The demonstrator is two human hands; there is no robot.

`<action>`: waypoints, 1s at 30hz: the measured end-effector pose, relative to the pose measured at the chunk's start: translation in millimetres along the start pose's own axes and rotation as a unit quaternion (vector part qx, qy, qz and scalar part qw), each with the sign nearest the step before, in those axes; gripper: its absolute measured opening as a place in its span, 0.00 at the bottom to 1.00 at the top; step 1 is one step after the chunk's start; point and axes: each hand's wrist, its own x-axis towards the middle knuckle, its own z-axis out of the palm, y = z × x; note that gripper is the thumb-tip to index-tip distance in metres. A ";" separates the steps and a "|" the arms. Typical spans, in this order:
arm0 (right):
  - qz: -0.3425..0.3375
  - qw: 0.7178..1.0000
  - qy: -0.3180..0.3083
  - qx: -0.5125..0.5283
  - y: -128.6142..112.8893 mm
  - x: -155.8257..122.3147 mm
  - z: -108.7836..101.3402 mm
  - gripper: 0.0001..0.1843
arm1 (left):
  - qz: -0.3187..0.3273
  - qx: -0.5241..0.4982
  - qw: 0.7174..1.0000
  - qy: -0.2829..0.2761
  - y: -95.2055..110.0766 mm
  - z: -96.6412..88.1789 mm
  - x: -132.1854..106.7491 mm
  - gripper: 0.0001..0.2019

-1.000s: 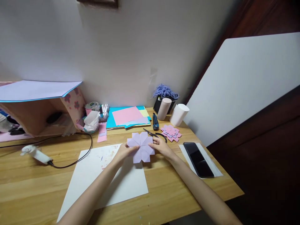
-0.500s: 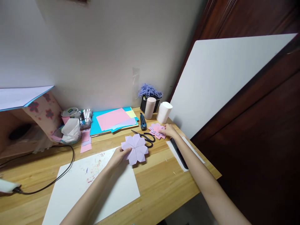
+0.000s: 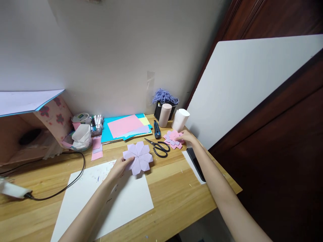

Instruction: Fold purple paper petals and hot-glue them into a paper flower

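Note:
My left hand pinches the left edge of a lilac paper flower, thumb on top, and holds it over the white sheet's upper right corner. To the right, my right hand has its fingers closed at the edge of a pink paper flower, which lies on a layered pile of pink and lilac petals. The fingertips are partly hidden there. Between the two flowers lie black-handled scissors, their blades pointing up and left. A blue utility knife rests just behind them.
Behind are coloured papers, a pink cylinder, a white roll and a black holder with purple yarn. A phone lies under my right forearm. Markers, a cable and a box occupy the left.
My left hand has moved left with the lilac flower, away from the scissors, whose handles now show fully. My right hand stays at the pink flower. The whole view has shifted slightly.

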 end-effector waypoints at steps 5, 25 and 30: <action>-0.014 0.996 -0.023 0.085 -5.1 -15.3 -14.3 0.20 | 0.001 -0.025 1.000 -0.012 -0.3 -12.2 -12.8 0.20; -0.084 0.968 -0.201 0.129 -72.3 -90.1 171.8 0.32 | 0.048 -0.098 0.984 0.144 -31.9 -121.9 -59.9 0.22; -0.243 0.966 -0.038 -0.081 -73.1 -91.2 159.6 0.25 | 0.052 -0.075 0.989 0.118 -27.6 -113.4 -67.2 0.23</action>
